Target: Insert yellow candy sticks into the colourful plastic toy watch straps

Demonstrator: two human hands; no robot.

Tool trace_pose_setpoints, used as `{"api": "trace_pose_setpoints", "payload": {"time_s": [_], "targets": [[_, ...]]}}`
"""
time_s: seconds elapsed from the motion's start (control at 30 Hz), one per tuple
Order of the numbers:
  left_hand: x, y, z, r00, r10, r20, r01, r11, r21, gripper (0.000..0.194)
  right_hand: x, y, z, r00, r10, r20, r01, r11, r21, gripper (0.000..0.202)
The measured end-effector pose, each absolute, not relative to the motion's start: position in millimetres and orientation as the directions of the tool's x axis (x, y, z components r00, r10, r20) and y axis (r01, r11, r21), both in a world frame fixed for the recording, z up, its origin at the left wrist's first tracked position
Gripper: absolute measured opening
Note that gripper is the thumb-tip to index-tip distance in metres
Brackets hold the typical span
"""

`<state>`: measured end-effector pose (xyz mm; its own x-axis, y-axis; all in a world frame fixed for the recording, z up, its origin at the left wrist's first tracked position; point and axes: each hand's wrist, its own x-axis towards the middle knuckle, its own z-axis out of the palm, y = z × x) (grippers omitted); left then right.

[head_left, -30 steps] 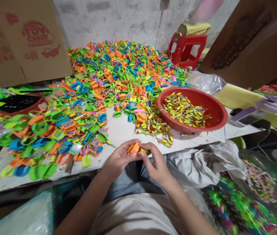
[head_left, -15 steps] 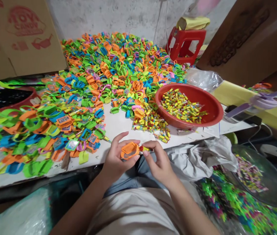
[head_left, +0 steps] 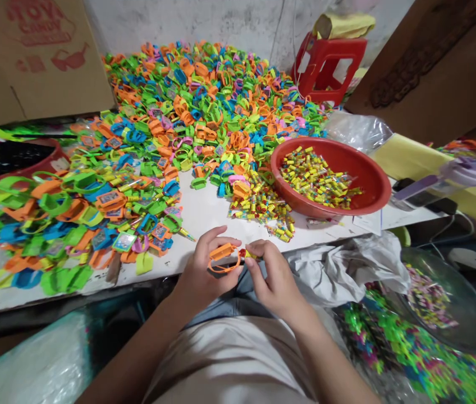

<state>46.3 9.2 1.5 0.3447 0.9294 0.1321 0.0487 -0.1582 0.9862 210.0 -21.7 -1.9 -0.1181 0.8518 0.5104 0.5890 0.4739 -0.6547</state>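
An orange toy watch (head_left: 220,252) is pinched in my left hand (head_left: 204,272), its band forming a loop. My right hand (head_left: 274,276) grips a small yellow candy tube (head_left: 250,255) between thumb and fingers. The tube's red end is right beside the watch band; whether they touch is too small to tell. Beyond my hands lies a loose heap of yellow tubes (head_left: 263,205) on the white table (head_left: 204,210). More tubes fill part of a red basin (head_left: 372,185). To the left is a near pile of colourful toy watches (head_left: 73,224).
A large watch heap (head_left: 204,95) reaches the wall. Cardboard boxes (head_left: 44,67) (head_left: 435,73) stand on both sides, with a red stool (head_left: 330,67) at the back. Crumpled white plastic (head_left: 347,269) and a clear bowl (head_left: 469,303) are at the right.
The orange watch has turned in my left hand, so its loop shows more openly. The view has shifted slightly. My right hand still holds the tube.
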Motion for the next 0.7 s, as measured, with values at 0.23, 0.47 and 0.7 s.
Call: {"api": "trace_pose_setpoints", "payload": {"time_s": [0.23, 0.47, 0.7], "targets": [[44, 13, -14, 0.399, 0.915, -0.062, 0.145, 0.003, 0.989, 0.061, 217, -19, 1, -0.428, 0.874, 0.23, 0.837, 0.479, -0.264, 0.012], [31, 14, -33, 0.546, 0.824, -0.148, 0.354, -0.067, 0.933, 0.008, 210, -23, -27, -0.467, 0.871, 0.156, 0.794, 0.49, -0.36, 0.012], [5, 45, -41, 0.389, 0.903, 0.183, 0.626, -0.405, 0.667, 0.016, 220, -3, -51, -0.162, 0.945, 0.283, 0.831, 0.285, -0.477, 0.034]]}}
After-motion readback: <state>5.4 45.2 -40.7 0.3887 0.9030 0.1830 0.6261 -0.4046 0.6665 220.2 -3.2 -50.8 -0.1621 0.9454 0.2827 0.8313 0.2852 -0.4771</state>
